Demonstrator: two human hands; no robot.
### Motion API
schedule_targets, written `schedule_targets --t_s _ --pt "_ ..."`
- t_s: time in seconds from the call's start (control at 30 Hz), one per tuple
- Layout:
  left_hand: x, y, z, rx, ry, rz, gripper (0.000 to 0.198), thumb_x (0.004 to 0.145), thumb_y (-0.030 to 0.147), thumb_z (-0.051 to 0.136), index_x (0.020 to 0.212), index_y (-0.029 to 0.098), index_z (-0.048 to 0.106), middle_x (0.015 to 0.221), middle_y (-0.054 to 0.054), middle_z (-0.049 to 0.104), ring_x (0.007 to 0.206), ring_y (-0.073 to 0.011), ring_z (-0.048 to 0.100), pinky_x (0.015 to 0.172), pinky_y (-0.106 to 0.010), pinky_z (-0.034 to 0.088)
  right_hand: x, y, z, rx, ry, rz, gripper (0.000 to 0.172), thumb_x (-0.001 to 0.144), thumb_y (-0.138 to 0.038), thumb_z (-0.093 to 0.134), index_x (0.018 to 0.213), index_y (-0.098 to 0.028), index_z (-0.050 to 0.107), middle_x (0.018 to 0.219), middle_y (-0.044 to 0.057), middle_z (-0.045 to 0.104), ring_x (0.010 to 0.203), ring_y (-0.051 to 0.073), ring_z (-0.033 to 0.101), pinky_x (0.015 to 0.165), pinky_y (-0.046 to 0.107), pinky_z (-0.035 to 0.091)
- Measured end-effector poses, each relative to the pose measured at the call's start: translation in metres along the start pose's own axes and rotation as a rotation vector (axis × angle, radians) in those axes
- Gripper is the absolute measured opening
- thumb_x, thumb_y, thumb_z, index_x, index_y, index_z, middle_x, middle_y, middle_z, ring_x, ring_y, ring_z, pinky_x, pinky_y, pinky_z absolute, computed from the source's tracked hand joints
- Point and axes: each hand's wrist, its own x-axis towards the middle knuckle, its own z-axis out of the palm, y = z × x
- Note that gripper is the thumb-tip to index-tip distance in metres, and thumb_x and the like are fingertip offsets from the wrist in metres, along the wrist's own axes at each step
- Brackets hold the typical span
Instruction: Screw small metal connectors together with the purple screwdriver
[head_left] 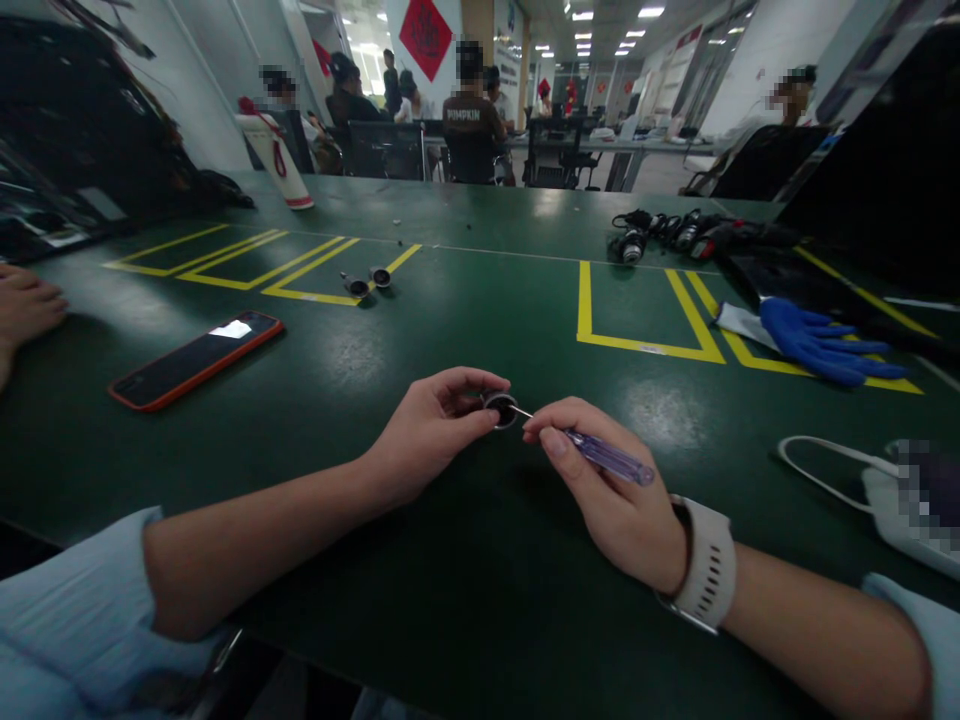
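A: Both hands meet over the near middle of the table (315,425)! The left hand (431,430) has thumb and fingers closed on a small round part (501,400), held by its edge.

B: And the right hand (600,500) pinches a screwdriver (611,458) near the front of its clear purple handle. Which way does it run?

A: Slantwise! The handle's butt lies to the right and nearer the person; the shaft points left and slightly away, tip at the part's dark opening. How deep, I can't tell.

B: The part's open face turns towards the shaft. Anything blocking the view?

A: Left thumb and fingers hide some of its rim; right fingertips cover the back of the shaft.

B: Round about: a phone (195,362) off left, two metal pieces (380,277) farther back by yellow tape (585,315), a blue glove (810,338) flat on the right, and dark cabled gear (630,245) beyond.
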Motion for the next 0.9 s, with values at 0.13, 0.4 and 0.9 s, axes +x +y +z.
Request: schedule_targets --t_s 0.13,0.4,0.9 --pt "-0.0005 0.0017 0.0008 0.066 0.006 0.008 0.028 0.07 0.015 0.069 0.098 0.014 0.065 0.092 -0.004 0.071 0.087 -0.0159 0.066 0.084 -0.03 0.051 -0.001 -0.0009 0.0009 -0.016 -0.005 -0.033 0.016 0.089 -0.015 0.049 0.09 -0.021 0.063 0.083 0.002 0.062 0.078 0.015 0.058 0.072 0.032 0.046" --pt "-0.0013 0.0034 0.0013 0.189 0.044 0.091 0.023 0.069 0.013 0.064 0.092 0.013 0.067 0.094 -0.006 0.073 0.091 -0.0188 0.067 0.084 -0.031 0.054 -0.0032 -0.0021 0.003 -0.078 -0.04 -0.12 0.017 0.089 -0.012 0.049 0.096 -0.022 0.06 0.087 0.003 0.063 0.082 0.017 0.059 0.074 0.034 0.047" --pt "-0.0011 0.0043 0.0018 0.184 0.065 0.093 0.023 0.07 0.01 0.06 0.091 0.012 0.069 0.101 -0.007 0.072 0.09 -0.0175 0.068 0.085 -0.03 0.055 -0.0073 -0.002 0.0035 -0.198 -0.094 -0.186 0.016 0.088 -0.012 0.049 0.098 -0.02 0.057 0.09 0.006 0.063 0.084 0.018 0.057 0.074 0.036 0.048"
